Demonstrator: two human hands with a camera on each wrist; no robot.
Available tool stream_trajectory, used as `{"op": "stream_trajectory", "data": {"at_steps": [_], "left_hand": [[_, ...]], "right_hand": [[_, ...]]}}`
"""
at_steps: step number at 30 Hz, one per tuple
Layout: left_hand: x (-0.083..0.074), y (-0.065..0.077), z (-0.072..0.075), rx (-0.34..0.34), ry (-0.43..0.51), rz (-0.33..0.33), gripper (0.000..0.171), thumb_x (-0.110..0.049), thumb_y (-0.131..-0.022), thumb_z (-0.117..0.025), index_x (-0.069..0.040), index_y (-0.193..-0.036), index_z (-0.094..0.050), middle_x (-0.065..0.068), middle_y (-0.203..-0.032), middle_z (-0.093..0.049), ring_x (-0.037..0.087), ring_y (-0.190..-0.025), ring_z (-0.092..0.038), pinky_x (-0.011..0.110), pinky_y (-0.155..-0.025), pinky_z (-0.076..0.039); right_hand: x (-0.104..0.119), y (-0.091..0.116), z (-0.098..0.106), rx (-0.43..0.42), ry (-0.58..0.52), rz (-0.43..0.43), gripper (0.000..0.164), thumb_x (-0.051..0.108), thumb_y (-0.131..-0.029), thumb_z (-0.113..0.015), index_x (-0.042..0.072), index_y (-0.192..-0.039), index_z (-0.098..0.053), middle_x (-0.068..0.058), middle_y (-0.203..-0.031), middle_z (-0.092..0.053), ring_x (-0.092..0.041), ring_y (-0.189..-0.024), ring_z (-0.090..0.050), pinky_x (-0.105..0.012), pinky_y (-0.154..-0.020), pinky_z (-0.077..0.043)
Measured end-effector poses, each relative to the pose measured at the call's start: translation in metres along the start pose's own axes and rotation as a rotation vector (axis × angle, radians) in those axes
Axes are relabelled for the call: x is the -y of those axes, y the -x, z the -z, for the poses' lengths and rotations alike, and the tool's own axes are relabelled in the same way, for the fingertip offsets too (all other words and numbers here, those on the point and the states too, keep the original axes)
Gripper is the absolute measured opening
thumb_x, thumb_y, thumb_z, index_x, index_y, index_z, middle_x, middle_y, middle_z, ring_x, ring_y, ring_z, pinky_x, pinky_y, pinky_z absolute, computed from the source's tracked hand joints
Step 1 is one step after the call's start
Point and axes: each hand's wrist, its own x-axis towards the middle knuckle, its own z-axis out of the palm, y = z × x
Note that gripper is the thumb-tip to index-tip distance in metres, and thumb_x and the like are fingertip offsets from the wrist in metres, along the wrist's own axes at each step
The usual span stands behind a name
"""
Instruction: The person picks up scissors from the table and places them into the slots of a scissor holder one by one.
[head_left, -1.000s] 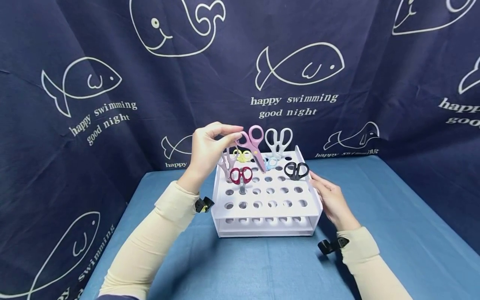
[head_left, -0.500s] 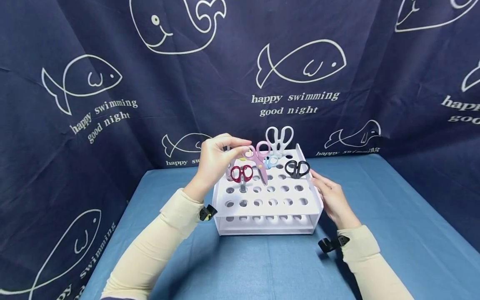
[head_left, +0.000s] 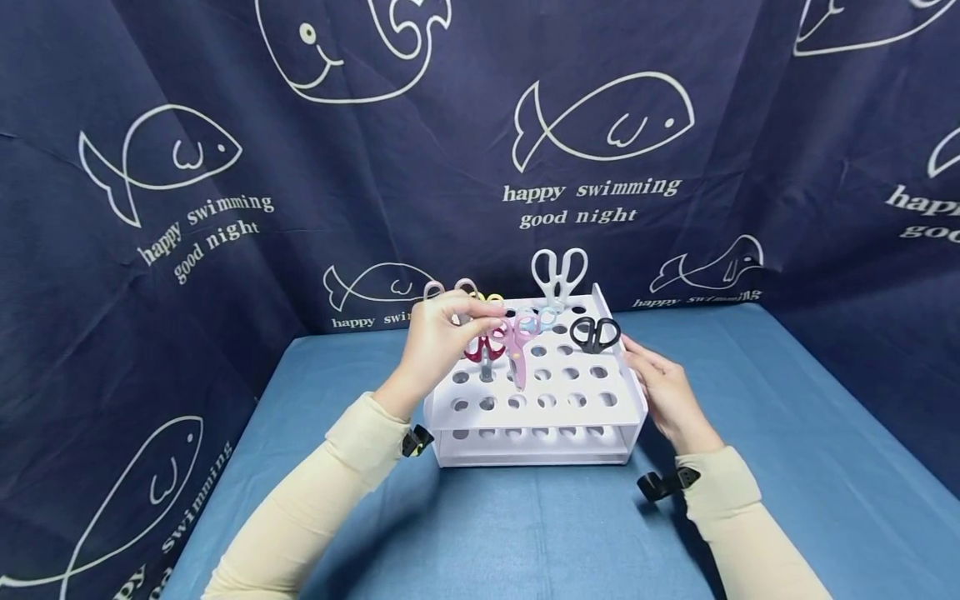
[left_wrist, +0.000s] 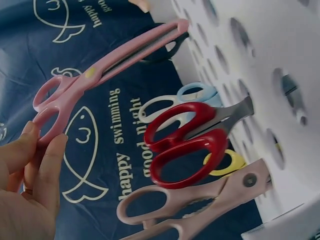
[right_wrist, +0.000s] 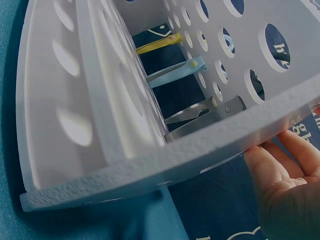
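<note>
My left hand (head_left: 442, 342) pinches one handle loop of pink scissors (head_left: 514, 350) between thumb and fingers. Their closed, pink-cased blades point down over the upper tier of a white holed rack (head_left: 555, 417); whether the tip touches it I cannot tell. Red-handled scissors (left_wrist: 185, 145) and dusty-pink scissors (left_wrist: 200, 200) stand in holes close to this hand. My right hand (head_left: 663, 392) grips the rack's right side panel (right_wrist: 225, 135), thumb and fingers at its edge in the right wrist view.
White scissors (head_left: 558, 279), light-blue scissors (head_left: 542, 320), yellow scissors (left_wrist: 227, 164) and black-handled scissors (head_left: 595, 335) also stand in the rack. A blue cloth (head_left: 525, 533) covers the table. Behind it hangs a navy curtain (head_left: 450, 183) with fish drawings.
My left hand has carried the pink scissors down and toward me, from above the rack's back rows to over its front-middle rows. The right hand stays at the rack's side.
</note>
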Motion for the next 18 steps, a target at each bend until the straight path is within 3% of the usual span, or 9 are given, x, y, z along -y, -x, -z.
{"op": "stream_trajectory", "data": {"at_steps": [5, 11, 18], "left_hand": [[0.005, 0.006, -0.005, 0.025, -0.002, 0.008, 0.013, -0.012, -0.075, -0.082, -0.011, -0.088, -0.08, 0.001, -0.084, -0.075, 0.008, -0.079, -0.064, 0.02, -0.063, -0.049], [0.01, 0.012, -0.01, 0.034, -0.021, 0.014, 0.012, -0.011, -0.076, -0.081, -0.012, -0.088, -0.08, 0.001, -0.088, -0.076, 0.01, -0.084, -0.066, 0.026, -0.069, -0.055], [0.014, 0.022, -0.016, 0.063, -0.046, 0.004, 0.009, -0.011, -0.077, -0.081, -0.013, -0.086, -0.08, 0.0, -0.084, -0.075, 0.005, -0.069, -0.059, 0.018, -0.055, -0.047]], "right_hand": [[-0.002, 0.0, 0.001, 0.012, -0.003, 0.036, 0.054, 0.024, -0.095, -0.063, 0.007, -0.143, -0.045, 0.022, -0.107, -0.067, 0.003, -0.096, -0.064, -0.014, -0.081, -0.056], [-0.007, -0.004, 0.005, 0.026, -0.009, 0.077, 0.042, 0.025, -0.093, -0.065, 0.02, -0.134, -0.059, 0.021, -0.114, -0.066, 0.003, -0.099, -0.064, -0.014, -0.083, -0.056], [-0.001, 0.0, 0.0, -0.008, -0.004, 0.021, 0.061, 0.025, -0.094, -0.065, 0.003, -0.144, -0.04, 0.021, -0.116, -0.066, 0.004, -0.098, -0.063, -0.013, -0.084, -0.055]]}}
